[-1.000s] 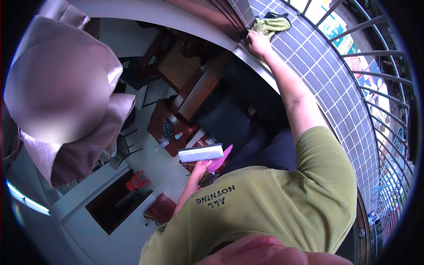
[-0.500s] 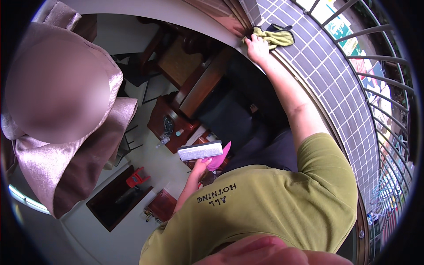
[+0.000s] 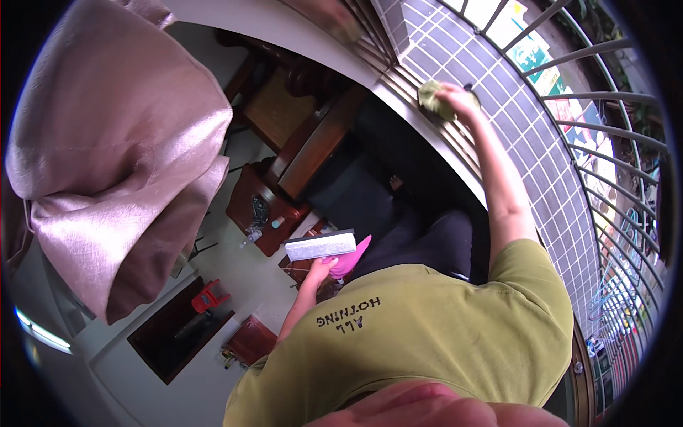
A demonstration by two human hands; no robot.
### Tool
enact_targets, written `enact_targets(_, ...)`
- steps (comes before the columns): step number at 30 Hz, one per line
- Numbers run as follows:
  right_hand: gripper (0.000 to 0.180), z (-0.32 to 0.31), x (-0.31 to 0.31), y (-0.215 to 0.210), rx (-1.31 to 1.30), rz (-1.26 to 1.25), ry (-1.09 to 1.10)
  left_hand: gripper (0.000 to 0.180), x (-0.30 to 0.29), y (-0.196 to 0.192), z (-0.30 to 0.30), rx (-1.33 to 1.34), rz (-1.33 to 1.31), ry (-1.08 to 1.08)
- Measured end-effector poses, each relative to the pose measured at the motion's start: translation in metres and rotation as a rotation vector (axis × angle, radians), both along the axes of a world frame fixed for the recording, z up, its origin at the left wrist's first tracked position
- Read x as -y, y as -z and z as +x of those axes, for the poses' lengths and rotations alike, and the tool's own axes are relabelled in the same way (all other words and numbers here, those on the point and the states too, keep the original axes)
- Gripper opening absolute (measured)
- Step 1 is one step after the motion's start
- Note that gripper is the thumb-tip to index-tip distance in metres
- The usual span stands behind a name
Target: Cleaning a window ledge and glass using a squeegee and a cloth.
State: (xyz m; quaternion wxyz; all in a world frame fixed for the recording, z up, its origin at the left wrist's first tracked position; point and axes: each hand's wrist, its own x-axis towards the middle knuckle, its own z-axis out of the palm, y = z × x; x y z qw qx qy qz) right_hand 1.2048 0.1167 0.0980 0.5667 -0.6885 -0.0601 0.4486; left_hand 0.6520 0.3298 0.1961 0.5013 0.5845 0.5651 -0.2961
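Note:
In my left hand [image 3: 324,268], low in front of my body, is a window squeegee [image 3: 320,246] with a pink handle and a long whitish pad along a dark edge. The fingers close around its pink part just below the pad. My right arm reaches far forward to the window sill. There my right hand [image 3: 460,102] presses a bunched green cloth [image 3: 435,99] with dark edging onto the metal window track [image 3: 455,135]. My palm and fingers partly cover the cloth.
Grey tiles [image 3: 491,92] cover the outer ledge, with metal window bars [image 3: 605,128] beyond. A shiny mauve curtain [image 3: 128,142] hangs at left. Behind stand a dark wooden table [image 3: 313,156], a wooden stool [image 3: 256,206] with small items on it, and a red chair [image 3: 208,297].
My right hand has drawn the green cloth back along the track, away from the far corner and closer to me. The squeegee stays in my left hand. The curtain appears shifted.

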Motion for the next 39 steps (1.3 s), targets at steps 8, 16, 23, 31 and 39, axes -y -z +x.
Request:
enact_targets(8, 0.037, -0.017, 0.167, -0.025, -0.239, 0.613, 1.051, 0.042, -0.003, 0.005, 0.02, -0.021, 0.021, 0.003)
enact_targets(16, 0.047, -0.082, 0.187, 0.005, 0.613, -0.665, 0.954, 0.043, -0.007, 0.005, 0.029, 0.066, 0.028, 0.014)
enact_targets(23, 0.052, 0.003, 0.153, 0.008, 0.685, -0.995, 0.494, 0.044, -0.004, 0.008, 0.029, 0.018, 0.036, 0.065)
enact_targets(31, 0.018, -0.021, 0.136, 0.003, 1.255, -0.905, 0.491, 0.044, 0.009, 0.003, 0.015, 0.067, 0.014, -0.06)
enact_targets(39, 0.019, -0.041, 0.063, -0.016, 1.165, -0.576, 0.173, 0.042, 0.009, 0.013, 0.008, 0.001, -0.015, -0.005)
